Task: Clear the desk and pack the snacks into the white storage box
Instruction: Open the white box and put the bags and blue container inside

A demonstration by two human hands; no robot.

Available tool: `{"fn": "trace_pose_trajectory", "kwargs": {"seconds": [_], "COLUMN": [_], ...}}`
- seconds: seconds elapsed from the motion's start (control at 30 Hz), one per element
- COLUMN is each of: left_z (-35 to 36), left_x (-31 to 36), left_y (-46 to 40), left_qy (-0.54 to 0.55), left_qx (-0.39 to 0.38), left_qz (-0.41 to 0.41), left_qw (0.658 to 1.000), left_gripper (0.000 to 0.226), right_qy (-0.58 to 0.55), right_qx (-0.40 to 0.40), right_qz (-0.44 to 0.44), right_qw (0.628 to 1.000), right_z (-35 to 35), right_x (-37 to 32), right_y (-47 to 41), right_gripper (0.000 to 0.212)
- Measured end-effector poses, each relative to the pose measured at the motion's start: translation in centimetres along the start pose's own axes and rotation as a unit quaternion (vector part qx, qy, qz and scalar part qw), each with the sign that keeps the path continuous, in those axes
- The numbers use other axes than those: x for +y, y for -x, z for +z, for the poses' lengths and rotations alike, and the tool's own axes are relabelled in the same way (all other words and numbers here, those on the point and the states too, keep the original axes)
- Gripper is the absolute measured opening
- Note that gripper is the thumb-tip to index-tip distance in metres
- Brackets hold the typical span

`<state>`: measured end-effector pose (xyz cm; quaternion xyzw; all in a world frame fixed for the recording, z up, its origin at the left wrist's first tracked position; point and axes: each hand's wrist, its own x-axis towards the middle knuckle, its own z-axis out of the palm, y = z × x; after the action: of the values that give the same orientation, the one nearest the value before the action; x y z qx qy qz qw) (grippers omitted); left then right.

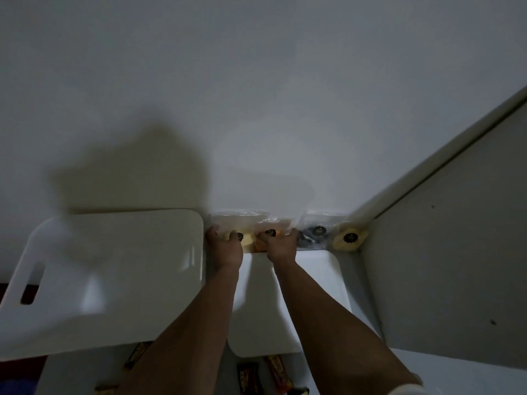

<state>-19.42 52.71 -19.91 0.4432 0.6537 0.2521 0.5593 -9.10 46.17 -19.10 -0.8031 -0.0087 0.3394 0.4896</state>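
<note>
Clear bags of yellow flower-shaped cookies lean against the wall at the back of the desk. My left hand and my right hand both grip these bags, side by side. Another clear bag with dark cookies stands just right of my right hand, and a loose yellow cookie sits in the corner. The white storage box stands at the left with a handle slot on its side. A flat white lid lies under my right forearm. Several dark and orange snack bars lie near the desk's front edge.
A white wall fills the upper view right behind the bags. A grey panel closes the right side and meets the wall at the corner. The scene is dim and slightly blurred.
</note>
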Motion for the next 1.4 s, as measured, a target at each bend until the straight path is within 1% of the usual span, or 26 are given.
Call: {"fn": "trace_pose_trajectory", "kwargs": {"seconds": [0.07,0.1,0.13,0.2,0.27,0.3,0.33,0.4,0.53,0.63,0.8,0.9,0.93,1.03,1.17,1.23,1.4], "left_z": [-0.2,-0.3,-0.4,-0.6,-0.7,-0.8,-0.9,-1.1,-1.9,-2.8,-5.9,-9.1,-10.4,-15.1,-22.1,-25.4,-30.9], "left_x": [-0.2,0.2,0.5,1.1,1.4,1.5,1.6,1.5,2.6,4.7,9.0,11.6,12.5,14.6,16.0,15.8,13.4], "left_y": [-0.3,-0.1,0.3,0.5,0.5,0.6,0.7,1.0,3.3,6.8,11.4,13.1,13.2,12.1,9.5,8.1,4.9], "left_qy": [-0.013,-0.016,-0.02,-0.038,-0.08,-0.103,-0.123,-0.151,-0.165,-0.151,-0.153,-0.151,-0.151,-0.149,-0.144,-0.145,-0.147], "left_qx": [0.001,0.003,0.007,0.024,0.034,0.032,0.026,0.009,-0.034,-0.039,-0.05,-0.041,-0.034,-0.01,0.021,0.033,0.057], "left_qz": [-0.001,0.002,0.007,0.021,0.03,0.035,0.044,0.077,0.126,0.18,0.251,0.275,0.282,0.284,0.271,0.264,0.232], "left_qw": [1.0,1.0,1.0,0.999,0.996,0.994,0.991,0.985,0.978,0.971,0.955,0.948,0.947,0.947,0.951,0.953,0.96], "left_gripper": [0.057,0.053,0.047,0.034,0.026,0.021,0.016,0.009,0.017,0.01,0.014,0.011,0.012,0.017,0.022,0.025,0.029], "right_qy": [0.0,0.0,0.007,0.034,0.039,0.041,0.045,0.046,0.039,0.001,-0.077,-0.082,-0.08,-0.06,-0.07,-0.071,-0.068], "right_qx": [0.012,0.011,0.01,0.008,0.013,0.016,0.018,0.012,0.005,-0.004,-0.053,-0.084,-0.096,-0.129,-0.167,-0.189,-0.202], "right_qz": [0.017,0.033,0.045,0.045,0.025,0.011,-0.007,-0.039,-0.087,-0.113,-0.159,-0.172,-0.176,-0.196,-0.21,-0.209,-0.209], "right_qw": [1.0,0.999,0.999,0.998,0.999,0.999,0.999,0.998,0.995,0.994,0.983,0.978,0.976,0.97,0.961,0.957,0.954], "right_z": [-0.2,-0.5,-0.8,-1.4,-1.9,-2.1,-2.4,-2.9,-5.0,-6.9,-9.5,-9.6,-9.4,-7.9,-4.5,-2.4,2.6], "right_x": [0.2,0.3,0.4,0.6,0.9,0.9,0.9,1.2,1.0,0.1,-3.5,-6.7,-7.7,-10.4,-13.3,-13.9,-13.1], "right_y": [-0.7,-1.1,-1.5,-2.2,-2.5,-2.4,-2.3,-2.1,0.3,3.1,8.4,11.6,12.5,15.3,19.0,20.3,21.9], "right_gripper": [0.09,0.087,0.079,0.055,0.03,0.021,0.016,0.022,0.015,0.023,0.017,0.03,0.03,0.029,0.025,0.025,0.025]}}
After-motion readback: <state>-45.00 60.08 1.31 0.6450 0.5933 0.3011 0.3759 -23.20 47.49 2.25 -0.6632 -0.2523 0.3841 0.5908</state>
